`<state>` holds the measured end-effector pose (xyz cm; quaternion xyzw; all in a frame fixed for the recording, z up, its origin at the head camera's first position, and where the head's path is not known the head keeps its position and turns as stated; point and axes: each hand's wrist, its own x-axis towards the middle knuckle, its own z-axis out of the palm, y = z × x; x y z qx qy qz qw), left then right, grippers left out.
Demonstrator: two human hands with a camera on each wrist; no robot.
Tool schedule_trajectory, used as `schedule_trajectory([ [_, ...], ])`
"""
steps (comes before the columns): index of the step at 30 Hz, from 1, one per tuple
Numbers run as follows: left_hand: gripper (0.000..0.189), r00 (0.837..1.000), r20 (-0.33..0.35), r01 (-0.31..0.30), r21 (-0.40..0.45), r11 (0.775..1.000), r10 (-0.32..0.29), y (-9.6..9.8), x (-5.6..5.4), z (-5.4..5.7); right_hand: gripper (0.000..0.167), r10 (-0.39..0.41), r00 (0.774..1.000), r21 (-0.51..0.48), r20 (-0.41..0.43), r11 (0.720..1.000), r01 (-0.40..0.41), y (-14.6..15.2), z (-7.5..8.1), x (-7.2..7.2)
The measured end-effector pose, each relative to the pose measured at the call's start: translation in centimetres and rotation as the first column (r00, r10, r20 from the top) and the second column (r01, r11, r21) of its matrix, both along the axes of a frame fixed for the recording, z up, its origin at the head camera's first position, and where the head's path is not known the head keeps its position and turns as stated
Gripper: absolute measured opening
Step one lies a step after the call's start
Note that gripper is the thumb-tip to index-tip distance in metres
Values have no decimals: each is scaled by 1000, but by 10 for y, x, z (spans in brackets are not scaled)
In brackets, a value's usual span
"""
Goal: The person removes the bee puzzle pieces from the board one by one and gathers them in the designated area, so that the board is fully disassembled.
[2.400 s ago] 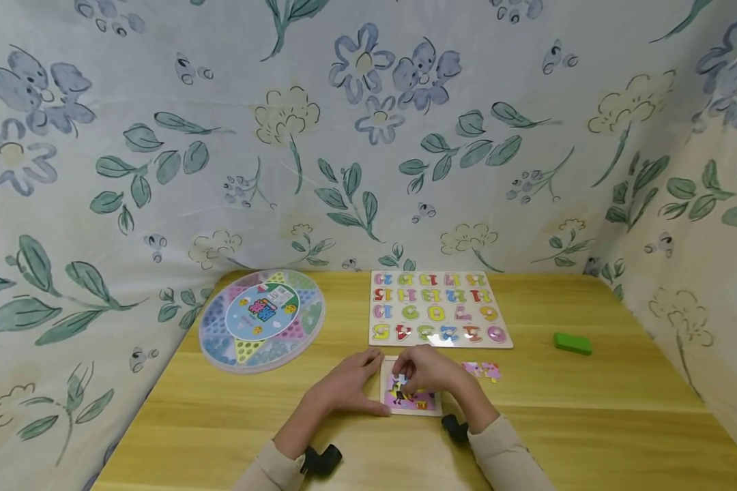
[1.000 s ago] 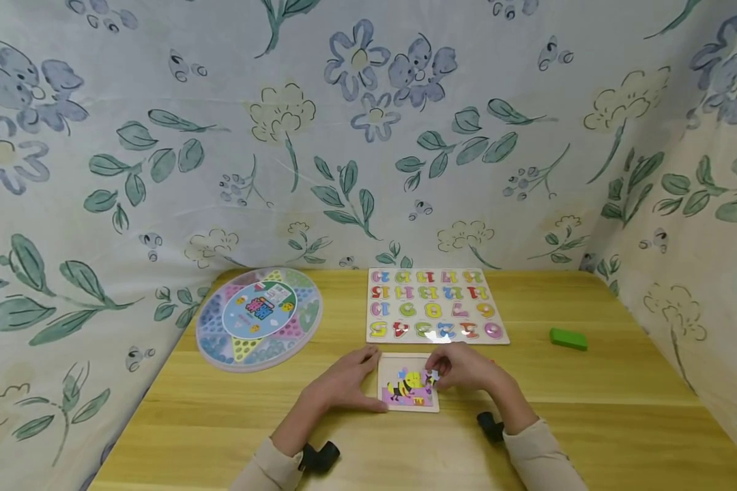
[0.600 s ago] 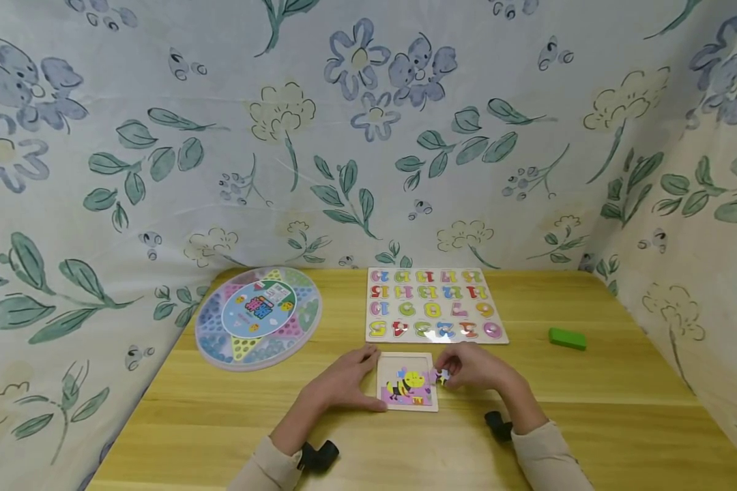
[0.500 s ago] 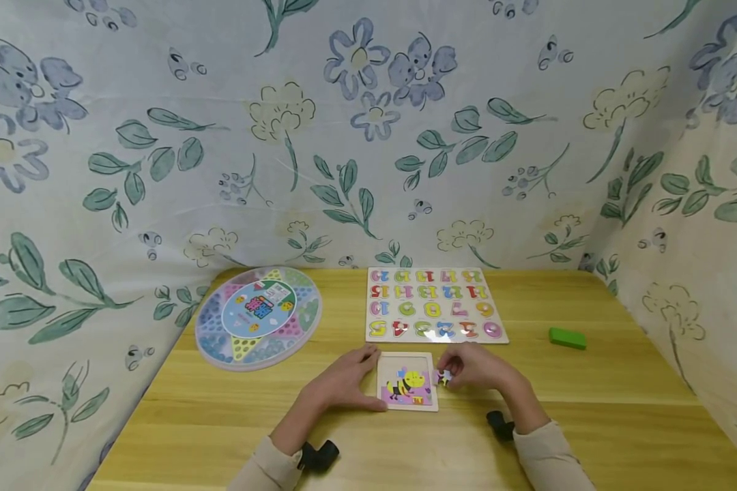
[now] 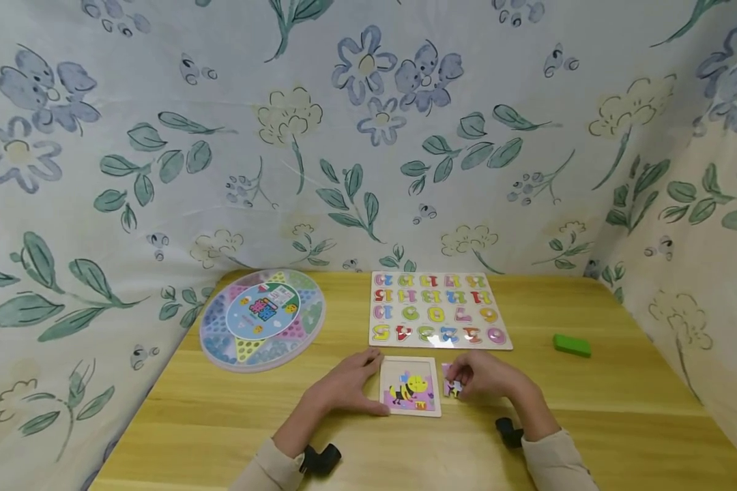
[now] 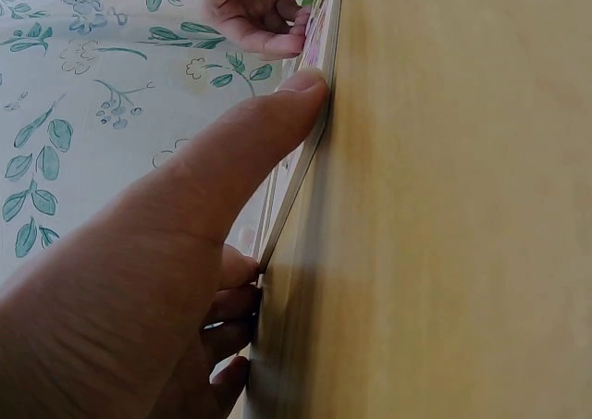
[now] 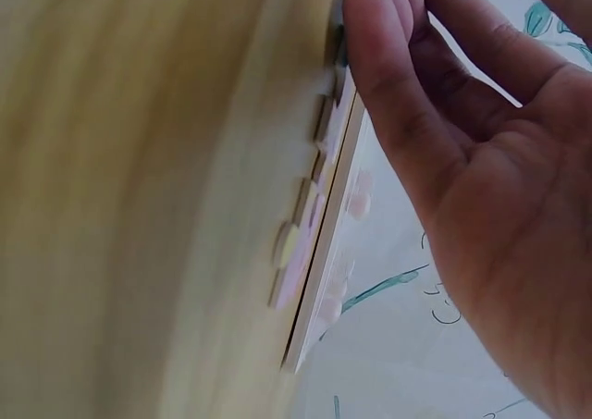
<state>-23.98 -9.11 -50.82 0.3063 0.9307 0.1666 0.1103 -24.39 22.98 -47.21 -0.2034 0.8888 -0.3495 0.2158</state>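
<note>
Wood-grain counter (image 5: 393,457). Number board (image 5: 432,305) laid at back, round game board (image 5: 262,320) set to its left. Left hand (image 5: 347,387) and right hand (image 5: 490,376) spaced apart. Bee puzzle tray (image 5: 399,367) seen between, part-filled, clamped at left side by left hand. Green block (image 5: 572,345) laid far right. Loose piece (image 5: 454,390) pinched by right, just beside tray.

The right hand (image 5: 486,375) is no longer reaching over the wooden puzzle frame (image 5: 407,365); it is now holding pink puzzle pieces (image 5: 449,389) just beside the right edge
</note>
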Motion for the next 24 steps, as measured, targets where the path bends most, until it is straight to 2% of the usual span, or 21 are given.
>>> schedule_trajectory([
  [9, 112, 1000, -21, 9, -5, 1000, -9, 1, 0, -2, 26, 13, 1000, -6, -17, 1000, -14, 1, 2, 3],
  [24, 112, 1000, -6, 9, 10, 1000, -9, 0, -1, -1, 26, -4, 1000, 26, -14, 1000, 5, -1, 0, 2],
])
